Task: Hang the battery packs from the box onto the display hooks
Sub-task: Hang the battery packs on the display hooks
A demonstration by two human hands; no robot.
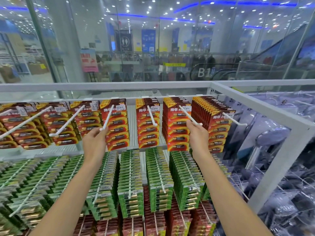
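- Pinching a white hook (107, 117), the left hand (94, 140) touches red battery packs (117, 128) hanging there.
- Right hand (197, 133) pinches another hook (190, 116).
- Box not visible; price labels blurred.

Both bare arms reach up and forward, well apart. The left hand (94, 140) and right hand (197, 133) each pinch something thin (fingers curled, wrists straight).

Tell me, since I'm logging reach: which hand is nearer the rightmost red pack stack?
Right. The right hand is just left of the rightmost red pack stack; the left hand is several hooks farther left.
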